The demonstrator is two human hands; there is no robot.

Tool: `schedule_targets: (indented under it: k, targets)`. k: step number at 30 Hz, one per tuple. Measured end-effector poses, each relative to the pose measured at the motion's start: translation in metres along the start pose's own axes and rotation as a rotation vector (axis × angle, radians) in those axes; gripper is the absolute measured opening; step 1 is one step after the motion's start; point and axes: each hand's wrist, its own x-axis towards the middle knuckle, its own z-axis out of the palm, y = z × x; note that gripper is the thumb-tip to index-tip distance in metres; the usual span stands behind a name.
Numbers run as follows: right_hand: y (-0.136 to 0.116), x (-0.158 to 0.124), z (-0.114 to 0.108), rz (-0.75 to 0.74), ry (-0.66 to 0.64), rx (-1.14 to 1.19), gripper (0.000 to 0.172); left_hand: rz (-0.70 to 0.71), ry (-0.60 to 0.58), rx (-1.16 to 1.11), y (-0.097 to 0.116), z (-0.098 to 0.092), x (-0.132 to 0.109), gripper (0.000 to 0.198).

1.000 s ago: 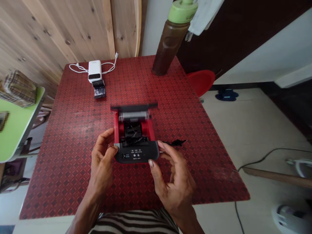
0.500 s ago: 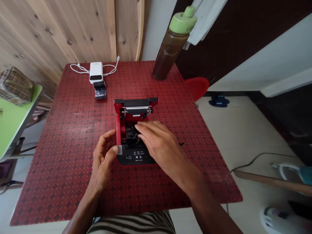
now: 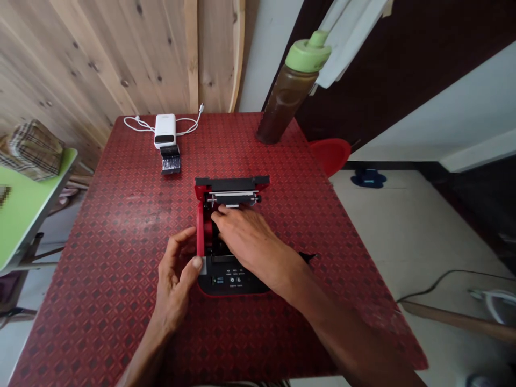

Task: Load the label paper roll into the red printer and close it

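Observation:
A small red and black printer [image 3: 226, 279] sits in the middle of the red patterned table [image 3: 121, 226] with its lid [image 3: 231, 185] swung open. My left hand [image 3: 177, 279] steadies the printer's left side, thumb on the front corner and fingers curled beside the red wall. My right hand [image 3: 250, 242] reaches down into the open compartment, fingers bent inward near the roller; what they touch inside is hidden.
A white power bank [image 3: 165, 130] with a white cable and a small black block [image 3: 170, 159] lie at the table's far left. A brown bottle [image 3: 292, 88] with a green cap stands at the far right. A red stool [image 3: 330, 153] is beside the table, a green table [image 3: 24, 209] to the left.
My right hand left the printer's front right corner and moved into the open compartment, then further back toward the roller. The left hand stayed on the left side.

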Motion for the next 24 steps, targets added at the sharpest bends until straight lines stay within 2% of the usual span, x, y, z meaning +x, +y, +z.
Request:
schedule_targets:
  k: [4,8,12,14,16,19,21,24]
  targets:
    - [0.002,-0.002,-0.001,0.001,0.031,0.005,0.026,-0.004,-0.003,0.001,-0.001,-0.001,0.001,0.047]
    - [-0.005,-0.016,-0.004,0.016,0.155,-0.009,0.017,0.018,0.009,0.023,-0.002,-0.003,0.001,0.045]
    - [0.001,-0.047,-0.012,0.014,0.42,0.16,0.009,-0.004,0.022,0.043,-0.001,-0.003,0.001,0.046]
    - [0.015,-0.063,-0.016,0.046,0.587,0.325,0.01,-0.018,0.018,0.044,-0.001,-0.003,0.001,0.049]
    - [0.037,-0.072,-0.014,0.144,0.734,0.479,0.018,-0.017,0.02,0.04,0.0,-0.002,0.001,0.049]
    - [0.076,-0.071,0.006,0.373,0.91,0.754,0.023,-0.022,0.025,0.023,0.0,-0.002,0.0,0.048]
    - [0.096,-0.063,0.027,0.498,1.028,0.827,0.025,-0.038,0.023,0.011,0.0,-0.002,-0.001,0.048]
    - [0.112,-0.052,0.054,0.618,0.96,0.763,0.031,-0.047,0.029,0.011,0.0,-0.002,-0.001,0.05]
